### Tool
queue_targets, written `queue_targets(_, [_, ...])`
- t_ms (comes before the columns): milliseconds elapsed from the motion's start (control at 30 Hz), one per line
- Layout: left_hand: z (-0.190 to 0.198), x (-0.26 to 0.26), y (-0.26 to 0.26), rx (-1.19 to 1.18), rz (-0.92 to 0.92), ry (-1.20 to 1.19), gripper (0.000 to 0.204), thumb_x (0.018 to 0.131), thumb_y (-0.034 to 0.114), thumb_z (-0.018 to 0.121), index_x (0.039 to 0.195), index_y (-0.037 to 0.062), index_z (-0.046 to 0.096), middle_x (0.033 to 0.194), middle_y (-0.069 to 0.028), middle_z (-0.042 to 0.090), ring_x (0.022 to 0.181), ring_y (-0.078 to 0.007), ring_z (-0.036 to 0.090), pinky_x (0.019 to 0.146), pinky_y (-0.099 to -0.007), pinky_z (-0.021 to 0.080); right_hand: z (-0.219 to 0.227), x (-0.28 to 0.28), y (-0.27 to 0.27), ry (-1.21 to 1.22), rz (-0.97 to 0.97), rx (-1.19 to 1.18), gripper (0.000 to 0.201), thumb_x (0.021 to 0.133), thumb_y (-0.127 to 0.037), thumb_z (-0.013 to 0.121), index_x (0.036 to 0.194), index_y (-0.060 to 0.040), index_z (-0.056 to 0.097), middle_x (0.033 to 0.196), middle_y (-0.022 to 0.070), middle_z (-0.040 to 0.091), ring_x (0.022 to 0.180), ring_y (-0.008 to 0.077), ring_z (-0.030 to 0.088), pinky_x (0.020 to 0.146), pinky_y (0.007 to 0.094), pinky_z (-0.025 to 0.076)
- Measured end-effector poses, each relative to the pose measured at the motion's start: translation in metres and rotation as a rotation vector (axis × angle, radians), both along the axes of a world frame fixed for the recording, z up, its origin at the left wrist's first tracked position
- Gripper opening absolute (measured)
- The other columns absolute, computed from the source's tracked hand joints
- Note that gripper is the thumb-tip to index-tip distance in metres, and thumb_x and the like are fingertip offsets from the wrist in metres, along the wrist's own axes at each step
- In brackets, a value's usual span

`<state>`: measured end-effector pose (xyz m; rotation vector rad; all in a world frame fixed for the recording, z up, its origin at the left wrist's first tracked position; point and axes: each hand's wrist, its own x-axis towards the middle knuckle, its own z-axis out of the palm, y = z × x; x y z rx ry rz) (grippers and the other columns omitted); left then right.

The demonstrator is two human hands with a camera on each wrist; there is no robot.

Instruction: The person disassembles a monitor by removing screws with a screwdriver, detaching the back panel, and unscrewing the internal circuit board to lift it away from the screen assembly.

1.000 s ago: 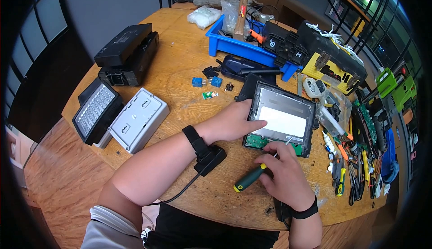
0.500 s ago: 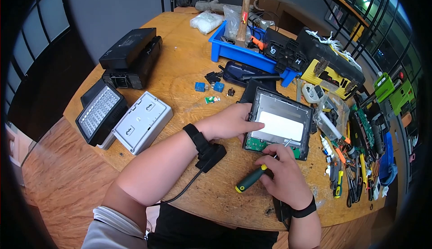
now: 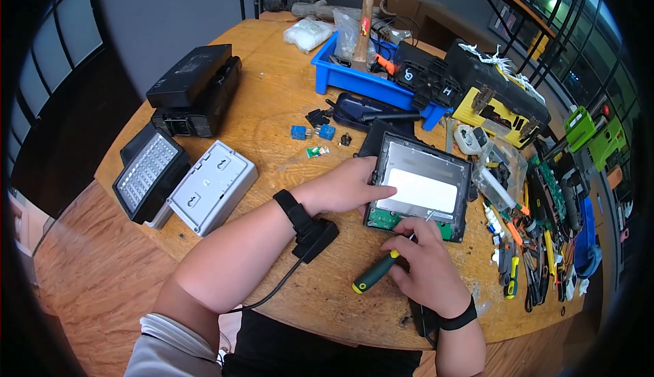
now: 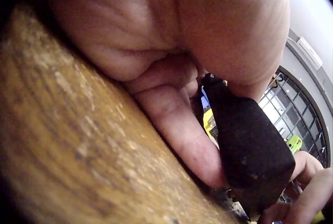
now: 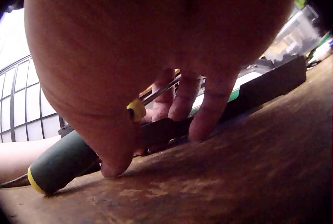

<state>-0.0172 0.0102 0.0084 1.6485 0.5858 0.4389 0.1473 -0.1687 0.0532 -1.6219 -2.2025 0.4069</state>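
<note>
A black-framed device (image 3: 421,190) with a metal back, white label and green circuit board lies tilted before the person. My left hand (image 3: 347,185) grips its left edge, thumb on top; in the left wrist view the fingers (image 4: 179,130) curl beneath the black casing (image 4: 252,146). By the lower edge, my right hand (image 3: 432,268) pinches a green-and-yellow screwdriver (image 3: 375,274), its shaft reaching over the circuit board. The right wrist view shows the screwdriver handle (image 5: 62,162) low at the left, close to the table, below the right hand (image 5: 151,52).
At the left stand a white box (image 3: 212,186), an LED lamp (image 3: 148,176) and black cases (image 3: 191,87). Behind are blue plugs (image 3: 326,132), a blue bin (image 3: 361,81) and a yellow-black toolbox (image 3: 501,104). Loose tools, including a small screwdriver (image 3: 512,278), cover the right side.
The head view has shifted slightly. Both hands keep their hold on the device and screwdriver, with little visible movement between them.
</note>
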Motion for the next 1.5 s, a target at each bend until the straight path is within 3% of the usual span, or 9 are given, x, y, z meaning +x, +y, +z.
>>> queue_targets(1500, [0.001, 0.0, -0.003, 0.028, 0.026, -0.025, 0.04, 0.097, 0.025, 0.072, 0.122, -0.0028, 0.057, 0.092, -0.0067, 0.068, 0.075, -0.0106, 0.064, 0.059, -0.0258, 0.055, 0.001, 0.002, 0.001, 0.018, 0.017, 0.011, 0.034, 0.071, -0.002, 0.077, 0.104, -0.0067, 0.069, 0.117, 0.0116, 0.055, 0.111, 0.0344, 0.054, 0.095, 0.0425, 0.05])
